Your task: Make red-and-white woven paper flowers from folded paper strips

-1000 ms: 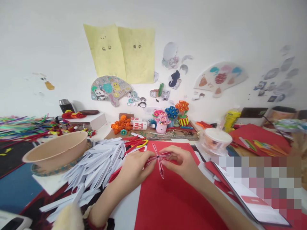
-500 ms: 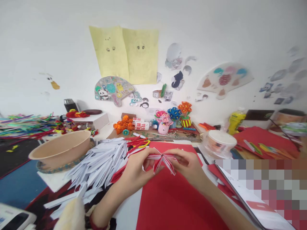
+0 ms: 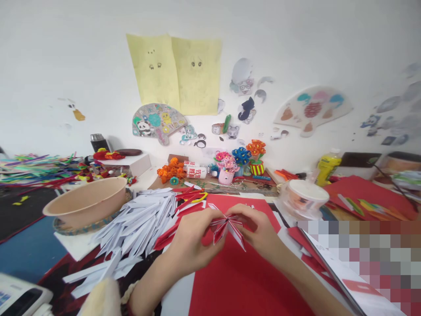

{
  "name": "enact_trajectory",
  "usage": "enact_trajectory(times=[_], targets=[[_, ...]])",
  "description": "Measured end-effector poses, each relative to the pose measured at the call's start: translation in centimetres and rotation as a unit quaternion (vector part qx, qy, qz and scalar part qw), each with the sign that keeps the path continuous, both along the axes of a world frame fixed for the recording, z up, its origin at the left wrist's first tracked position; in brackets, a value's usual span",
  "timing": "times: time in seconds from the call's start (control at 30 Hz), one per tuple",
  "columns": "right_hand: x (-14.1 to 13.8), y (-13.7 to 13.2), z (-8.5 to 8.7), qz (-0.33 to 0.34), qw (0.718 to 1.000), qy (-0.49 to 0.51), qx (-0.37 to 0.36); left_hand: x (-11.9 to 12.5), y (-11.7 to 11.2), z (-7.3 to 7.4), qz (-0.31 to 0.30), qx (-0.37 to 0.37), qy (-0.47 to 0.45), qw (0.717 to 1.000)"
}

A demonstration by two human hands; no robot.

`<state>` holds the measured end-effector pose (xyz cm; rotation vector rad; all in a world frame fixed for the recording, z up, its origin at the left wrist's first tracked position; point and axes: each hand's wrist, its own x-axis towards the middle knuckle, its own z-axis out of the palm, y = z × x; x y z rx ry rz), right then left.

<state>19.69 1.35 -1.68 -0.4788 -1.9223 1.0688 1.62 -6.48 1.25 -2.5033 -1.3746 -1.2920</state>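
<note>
A red-and-white folded paper piece, pleated and fanning out from a dark centre point, is held up between both hands. My left hand pinches its left side, the thumb below and the fingers above. On the right side, my right hand grips the folds between thumb and curled fingers. Some of the folds are hidden behind the fingers. Beneath the hands lies a large red paper sheet. To the left of my left hand are red folded strips and a heap of white folded paper strips.
A beige bowl stands at the left. Behind are pipe-cleaner flowers in pots and yellow-handled scissors. A white-lidded tub, a yellow bottle and a tablet are at the right. A white device sits front left.
The folded paper has turned a little in my fingers, so its pleats show at another angle. Both hands still hold it. The view has shifted slightly.
</note>
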Motion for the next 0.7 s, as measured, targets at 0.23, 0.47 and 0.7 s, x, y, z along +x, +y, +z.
enact_trajectory(times=[0.23,0.47,0.7], targets=[[0.2,-0.7,0.7,-0.051,0.994,-0.046,0.089,0.0,-0.1,0.3,-0.046,-0.011,-0.027,0.999],[-0.1,-1.0,-0.2,-0.066,0.968,-0.095,0.224,-0.2,0.4,-0.1,-0.072,-0.057,-0.004,0.996],[-0.1,-0.6,-0.9,-0.082,0.944,-0.12,0.297,0.1,0.4,0.2,-0.014,-0.007,0.057,0.998]])
